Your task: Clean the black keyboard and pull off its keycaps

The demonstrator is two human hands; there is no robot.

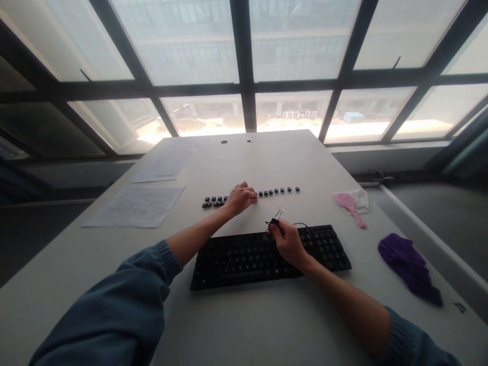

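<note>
Loose black keycaps [282, 190] lie in a row across the white table, doubled up at the left end. My left hand [241, 198] reaches into the middle of this row, its fingers closed at the tips around a small black keycap [253, 197]. Part of the row is hidden behind that hand. A black keyboard [236, 262] lies in front of me. Above its upper edge, my right hand [288, 244] grips a keycap puller [275, 220] by its dark handle, with the thin wire loops pointing up and away.
Printed paper sheets [135, 206] lie on the left of the white table [229, 325]. On the right are a pink hairbrush [347, 203] on a white packet, a purple cloth [407, 267] and a small dark piece [460, 307] by the edge. Windows rise behind the table.
</note>
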